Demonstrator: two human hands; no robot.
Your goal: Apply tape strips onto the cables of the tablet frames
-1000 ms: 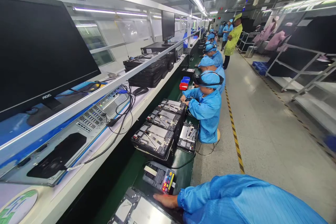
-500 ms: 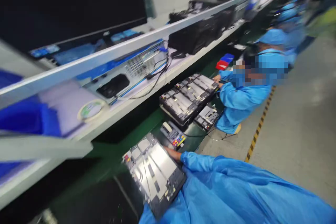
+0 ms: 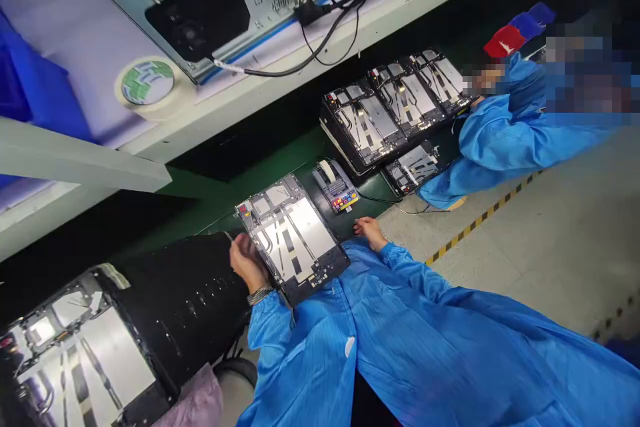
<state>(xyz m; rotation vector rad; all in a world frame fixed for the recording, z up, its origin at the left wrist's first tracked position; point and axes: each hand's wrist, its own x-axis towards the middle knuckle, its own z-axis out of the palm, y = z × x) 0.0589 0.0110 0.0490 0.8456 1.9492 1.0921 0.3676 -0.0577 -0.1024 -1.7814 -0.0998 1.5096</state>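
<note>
An opened tablet housing (image 3: 290, 233) lies on the green bench, showing a silver plate, dark strips and small cut-outs. My left hand (image 3: 246, 261), with a metal bracelet at the wrist, grips a thin tool at the housing's left edge. My right hand (image 3: 370, 233) rests on the bench edge just right of the housing, touching nothing and holding nothing. At the lower left sits a larger black-rimmed tablet unit (image 3: 85, 360) with a silver plate, close to my left hand. Both my arms are in blue striped sleeves (image 3: 300, 347).
A tape dispenser with coloured buttons (image 3: 335, 185) stands beyond the housing. Several open tablet units (image 3: 395, 110) lie before a co-worker in blue (image 3: 510, 133). Red and blue bins (image 3: 515, 33) sit further on. A computer chassis with cables (image 3: 200, 7) stands on the shelf above.
The view has swung down and rolled toward the bench. The hand that lay on the housing's edge now rests beside it, and my left hand has come into view at the other edge.
</note>
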